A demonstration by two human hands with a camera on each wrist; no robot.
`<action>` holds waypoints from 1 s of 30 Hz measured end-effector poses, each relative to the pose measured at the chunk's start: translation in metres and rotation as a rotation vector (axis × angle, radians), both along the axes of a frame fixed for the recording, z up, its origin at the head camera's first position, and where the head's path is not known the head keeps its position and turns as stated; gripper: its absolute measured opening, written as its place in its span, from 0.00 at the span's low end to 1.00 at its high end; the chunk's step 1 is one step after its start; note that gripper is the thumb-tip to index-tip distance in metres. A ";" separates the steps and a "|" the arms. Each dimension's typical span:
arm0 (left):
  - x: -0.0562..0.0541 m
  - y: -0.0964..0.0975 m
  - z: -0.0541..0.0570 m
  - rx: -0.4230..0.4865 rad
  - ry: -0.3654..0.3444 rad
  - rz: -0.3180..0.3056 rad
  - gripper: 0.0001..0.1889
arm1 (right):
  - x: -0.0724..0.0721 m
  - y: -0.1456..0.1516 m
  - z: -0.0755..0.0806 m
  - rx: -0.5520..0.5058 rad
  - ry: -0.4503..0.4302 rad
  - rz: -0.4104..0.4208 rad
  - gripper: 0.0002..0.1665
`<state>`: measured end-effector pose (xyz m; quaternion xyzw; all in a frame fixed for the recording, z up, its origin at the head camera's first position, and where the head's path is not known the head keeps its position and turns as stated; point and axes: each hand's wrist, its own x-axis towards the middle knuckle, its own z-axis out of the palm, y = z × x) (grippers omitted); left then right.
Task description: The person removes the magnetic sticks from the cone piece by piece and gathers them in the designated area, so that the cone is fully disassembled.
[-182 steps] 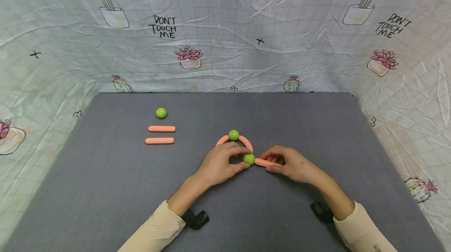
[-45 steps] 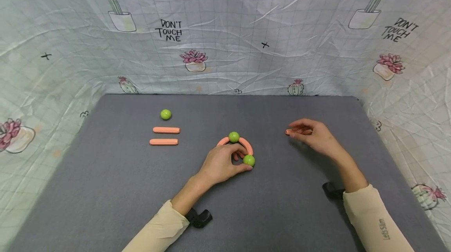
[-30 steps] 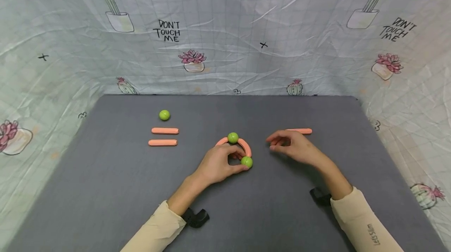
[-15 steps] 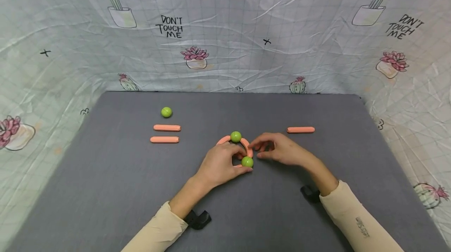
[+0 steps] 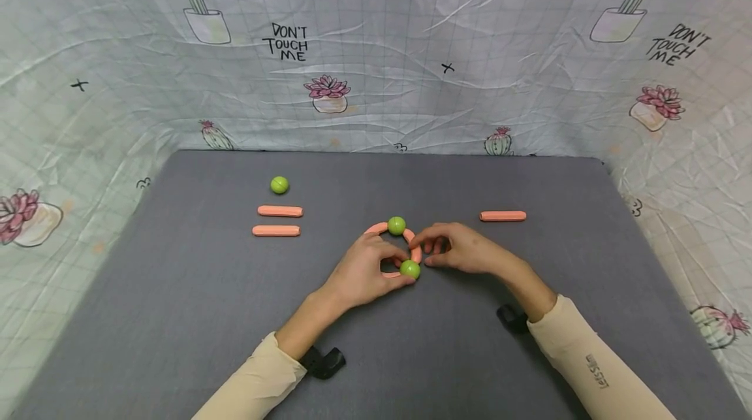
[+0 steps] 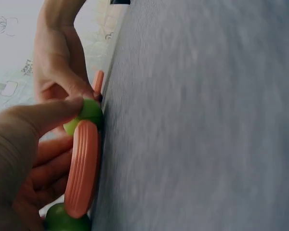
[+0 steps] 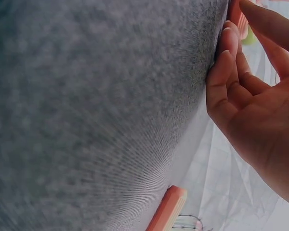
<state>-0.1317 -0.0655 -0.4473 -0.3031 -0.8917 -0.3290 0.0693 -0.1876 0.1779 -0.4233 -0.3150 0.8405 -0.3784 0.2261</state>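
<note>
My left hand (image 5: 364,270) pinches a green ball (image 5: 410,269) at the lower right of a ring of balls and curved orange sticks. My right hand (image 5: 464,249) holds the curved orange stick (image 5: 416,254) on the ring's right side, between that ball and the top green ball (image 5: 396,225). Another curved stick (image 5: 376,228) runs left from the top ball, its end hidden by my left hand. In the left wrist view, a ridged curved stick (image 6: 82,168) joins the pinched ball to another green ball (image 6: 66,219) near my left palm.
A straight orange stick (image 5: 502,216) lies to the right on the grey table (image 5: 458,355). At the left lie two more straight sticks, one upper (image 5: 280,211) and one lower (image 5: 276,230), with a loose green ball (image 5: 279,185) behind them. A printed cloth (image 5: 388,48) surrounds the table.
My right hand has set a straight stick down at the right and moved left to the ring's curved stick. Earlier that straight stick was at the lower-right ball. My left hand has stayed there.
</note>
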 end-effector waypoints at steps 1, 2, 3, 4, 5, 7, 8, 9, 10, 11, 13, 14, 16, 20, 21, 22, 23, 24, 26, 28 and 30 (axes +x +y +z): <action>0.000 -0.002 0.000 -0.016 0.005 -0.002 0.10 | 0.000 -0.001 0.000 0.005 0.002 0.003 0.19; 0.000 -0.004 0.000 -0.035 0.006 -0.002 0.11 | 0.001 -0.001 0.000 0.010 0.005 0.005 0.19; 0.000 -0.006 0.001 -0.049 0.003 -0.001 0.11 | 0.001 -0.002 0.000 0.016 0.008 0.006 0.18; 0.000 -0.008 0.001 -0.068 -0.003 0.003 0.11 | 0.002 -0.002 0.000 0.021 0.013 0.009 0.18; 0.001 -0.010 0.001 -0.084 -0.012 0.006 0.12 | 0.003 -0.003 0.000 0.025 0.022 0.015 0.17; 0.002 -0.014 0.002 -0.108 -0.031 0.002 0.13 | 0.004 -0.003 0.000 0.036 0.024 0.010 0.17; 0.002 -0.016 0.003 -0.116 -0.039 -0.003 0.13 | 0.005 -0.003 0.000 0.038 0.025 0.006 0.17; 0.002 -0.017 0.003 -0.123 -0.048 -0.009 0.13 | 0.006 -0.003 0.000 0.040 0.026 0.004 0.16; 0.002 -0.019 0.004 -0.131 -0.054 -0.014 0.13 | 0.007 -0.003 0.000 0.043 0.028 0.004 0.16; 0.002 -0.020 0.004 -0.136 -0.058 -0.020 0.14 | 0.008 -0.002 0.000 0.045 0.027 0.003 0.16; 0.003 -0.022 0.004 -0.143 -0.062 -0.025 0.15 | 0.011 -0.002 0.001 0.051 0.026 0.002 0.16; 0.003 -0.022 0.003 -0.146 -0.063 -0.025 0.15 | 0.012 -0.003 0.000 0.052 0.028 0.003 0.17; 0.004 -0.022 0.003 -0.147 -0.061 -0.016 0.17 | 0.014 -0.003 0.000 0.051 0.035 0.004 0.17; 0.004 -0.020 0.000 -0.120 -0.052 0.016 0.20 | 0.016 -0.005 -0.002 0.038 0.056 0.002 0.16; 0.004 -0.019 -0.001 -0.114 -0.052 0.025 0.19 | 0.016 -0.005 -0.003 0.037 0.064 0.000 0.15; 0.004 -0.018 -0.002 -0.108 -0.050 0.031 0.19 | 0.017 -0.006 -0.003 0.037 0.070 -0.001 0.15; 0.003 -0.017 -0.002 -0.098 -0.050 0.033 0.18 | 0.017 -0.006 -0.003 0.039 0.075 -0.003 0.14; 0.003 -0.017 -0.003 -0.090 -0.051 0.033 0.18 | 0.017 -0.006 -0.003 0.042 0.082 -0.003 0.13; 0.002 -0.016 -0.004 -0.067 -0.061 0.030 0.16 | 0.017 -0.007 -0.004 0.049 0.096 0.001 0.13; 0.001 -0.017 -0.004 -0.050 -0.078 0.020 0.15 | 0.017 -0.007 -0.004 0.059 0.107 0.010 0.12; 0.000 -0.018 -0.004 -0.038 -0.100 0.007 0.14 | 0.017 -0.006 -0.004 0.071 0.119 0.025 0.12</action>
